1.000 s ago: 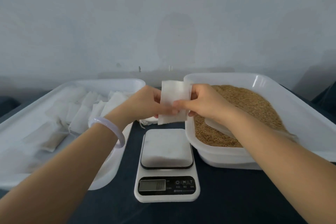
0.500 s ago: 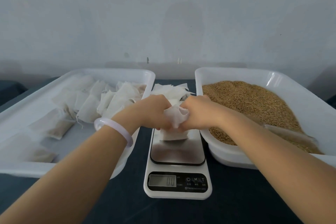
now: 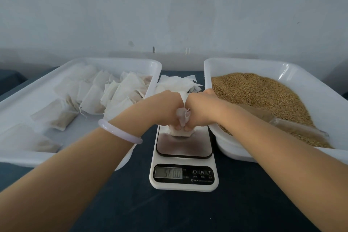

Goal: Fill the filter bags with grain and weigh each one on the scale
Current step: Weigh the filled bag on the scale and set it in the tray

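Both hands have come down from in front of the trays to the scale platform, and the flat filter bag is now bunched between them.

Head view, centre of frame: left hand (image 3: 166, 111) and right hand (image 3: 200, 113) are pressed close together, fingers curled, each pinching the top of the filter bag (image 3: 180, 133). Bag's lower end rests on the far part of the scale (image 3: 183, 145). Display lit; digits too blurred to read. Bracelet (image 3: 120, 132) on left wrist.

Right of frame: white tray (image 3: 244, 62) holds grain (image 3: 259, 94), with a scoop (image 3: 299, 130) lying in it. Left of frame: second tray (image 3: 113, 60) holds filled bags (image 3: 94, 98). Loose empty bags (image 3: 175, 82) lie between the trays, behind the hands. Dark counter (image 3: 169, 211) underneath.
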{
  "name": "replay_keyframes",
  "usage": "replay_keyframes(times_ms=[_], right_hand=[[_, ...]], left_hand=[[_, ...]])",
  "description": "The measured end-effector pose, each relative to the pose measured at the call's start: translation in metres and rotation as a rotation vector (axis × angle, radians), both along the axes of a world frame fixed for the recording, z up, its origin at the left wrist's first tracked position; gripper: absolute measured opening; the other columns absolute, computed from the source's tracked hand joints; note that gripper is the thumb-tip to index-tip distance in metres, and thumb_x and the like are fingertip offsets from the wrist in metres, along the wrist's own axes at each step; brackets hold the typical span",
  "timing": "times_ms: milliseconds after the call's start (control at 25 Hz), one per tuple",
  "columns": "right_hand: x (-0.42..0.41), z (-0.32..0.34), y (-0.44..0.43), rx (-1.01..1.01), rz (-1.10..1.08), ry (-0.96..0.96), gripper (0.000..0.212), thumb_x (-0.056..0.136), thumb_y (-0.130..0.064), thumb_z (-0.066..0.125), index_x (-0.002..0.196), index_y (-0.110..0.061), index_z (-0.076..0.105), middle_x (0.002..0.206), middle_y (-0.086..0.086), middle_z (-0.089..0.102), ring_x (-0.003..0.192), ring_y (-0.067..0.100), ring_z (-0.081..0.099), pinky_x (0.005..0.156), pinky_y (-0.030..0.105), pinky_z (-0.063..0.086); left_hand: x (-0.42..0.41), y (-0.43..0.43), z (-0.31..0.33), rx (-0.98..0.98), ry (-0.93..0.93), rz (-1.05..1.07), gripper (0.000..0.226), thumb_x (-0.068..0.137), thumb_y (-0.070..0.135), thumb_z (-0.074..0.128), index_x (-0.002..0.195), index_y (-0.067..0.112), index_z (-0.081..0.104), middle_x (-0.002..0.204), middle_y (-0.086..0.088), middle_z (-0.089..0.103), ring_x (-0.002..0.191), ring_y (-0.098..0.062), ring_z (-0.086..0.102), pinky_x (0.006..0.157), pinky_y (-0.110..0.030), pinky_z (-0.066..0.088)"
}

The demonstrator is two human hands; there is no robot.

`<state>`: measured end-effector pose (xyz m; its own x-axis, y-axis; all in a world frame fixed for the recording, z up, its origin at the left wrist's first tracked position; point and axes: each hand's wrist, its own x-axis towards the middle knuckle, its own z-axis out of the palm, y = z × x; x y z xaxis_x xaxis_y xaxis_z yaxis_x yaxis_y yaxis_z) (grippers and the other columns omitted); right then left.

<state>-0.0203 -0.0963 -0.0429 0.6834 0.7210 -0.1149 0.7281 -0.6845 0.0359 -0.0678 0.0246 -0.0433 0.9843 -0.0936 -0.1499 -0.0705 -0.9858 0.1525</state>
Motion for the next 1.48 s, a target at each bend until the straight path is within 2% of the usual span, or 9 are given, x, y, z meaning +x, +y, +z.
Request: replay_keyframes(times_ms=[160, 240, 360, 520, 680, 800, 1080, 1400, 1480], right_hand=[[-0.002, -0.001, -0.003, 0.021, -0.006, -0.012, 0.042, 0.073, -0.043, 0.073, 0.057, -0.023, 0.04, 0.059, -0.007, 0.044, 0.06, 0.007, 0.034, 0.076, 0.032, 0.021], [-0.004, -0.001, -0.004, 0.049, -0.017, 0.002, 0.042, 0.072, -0.043, 0.073, 0.058, -0.023, 0.04, 0.06, -0.007, 0.044, 0.062, 0.007, 0.034, 0.076, 0.032, 0.021], [-0.004, -0.001, -0.006, 0.117, -0.017, 0.03, 0.031, 0.075, -0.041, 0.068, 0.064, -0.023, 0.045, 0.065, -0.006, 0.049, 0.07, 0.017, 0.047, 0.073, 0.03, 0.025], [0.0, 0.006, -0.017, 0.387, -0.077, 0.297, 0.022, 0.068, -0.037, 0.075, 0.082, -0.027, 0.061, 0.083, -0.002, 0.06, 0.081, 0.019, 0.054, 0.062, 0.028, 0.038], [0.0, 0.009, -0.024, 0.531, -0.083, 0.454, 0.036, 0.071, -0.027, 0.076, 0.105, -0.022, 0.067, 0.094, -0.005, 0.064, 0.087, 0.012, 0.059, 0.071, 0.025, 0.046], [0.0, 0.008, -0.023, 0.532, -0.089, 0.462, 0.028, 0.07, -0.026, 0.077, 0.096, -0.024, 0.066, 0.084, -0.007, 0.061, 0.075, 0.008, 0.057, 0.06, 0.023, 0.041], [0.001, 0.006, -0.023, 0.5, -0.087, 0.455, 0.025, 0.068, -0.032, 0.078, 0.079, -0.039, 0.057, 0.08, -0.013, 0.056, 0.07, 0.003, 0.054, 0.057, 0.022, 0.035], [0.002, 0.005, -0.024, 0.492, -0.085, 0.458, 0.023, 0.068, -0.034, 0.077, 0.079, -0.038, 0.057, 0.082, -0.011, 0.057, 0.075, 0.007, 0.056, 0.061, 0.025, 0.037], [0.003, 0.004, -0.024, 0.521, -0.086, 0.476, 0.023, 0.072, -0.033, 0.075, 0.089, -0.032, 0.06, 0.087, -0.01, 0.058, 0.082, 0.01, 0.057, 0.065, 0.026, 0.04]], left_hand=[[-0.002, 0.001, 0.002, 0.031, -0.004, -0.03, 0.018, 0.079, 0.028, 0.071, 0.074, 0.014, 0.061, 0.075, -0.001, 0.059, 0.077, -0.019, 0.055, 0.054, -0.022, 0.037], [-0.005, 0.002, 0.002, 0.0, -0.012, -0.018, 0.025, 0.078, 0.029, 0.072, 0.065, 0.019, 0.053, 0.066, 0.004, 0.051, 0.072, -0.018, 0.052, 0.053, -0.024, 0.036], [-0.009, 0.005, 0.002, -0.08, -0.05, -0.008, 0.028, 0.076, 0.026, 0.069, 0.062, 0.024, 0.045, 0.064, 0.008, 0.049, 0.068, -0.016, 0.05, 0.053, -0.023, 0.034], [-0.015, 0.011, 0.008, -0.26, -0.141, 0.0, 0.027, 0.072, 0.029, 0.075, 0.073, 0.03, 0.048, 0.073, 0.011, 0.053, 0.068, -0.008, 0.05, 0.056, -0.022, 0.036], [-0.016, 0.013, 0.009, -0.411, -0.158, 0.023, 0.033, 0.069, 0.031, 0.08, 0.092, 0.026, 0.057, 0.09, 0.009, 0.062, 0.076, -0.006, 0.056, 0.07, -0.025, 0.046], [-0.017, 0.013, 0.009, -0.403, -0.153, 0.029, 0.033, 0.068, 0.031, 0.081, 0.088, 0.029, 0.055, 0.086, 0.012, 0.061, 0.068, 0.0, 0.053, 0.063, -0.02, 0.042], [-0.017, 0.012, 0.009, -0.384, -0.14, 0.036, 0.033, 0.067, 0.032, 0.081, 0.079, 0.035, 0.051, 0.079, 0.015, 0.056, 0.064, 0.0, 0.05, 0.057, -0.019, 0.036], [-0.017, 0.013, 0.008, -0.381, -0.137, 0.031, 0.032, 0.067, 0.029, 0.081, 0.078, 0.036, 0.051, 0.077, 0.016, 0.056, 0.062, 0.002, 0.052, 0.057, -0.017, 0.037], [-0.016, 0.015, 0.007, -0.4, -0.135, 0.021, 0.03, 0.07, 0.02, 0.079, 0.085, 0.031, 0.055, 0.08, 0.014, 0.059, 0.059, 0.001, 0.052, 0.058, -0.017, 0.04]])
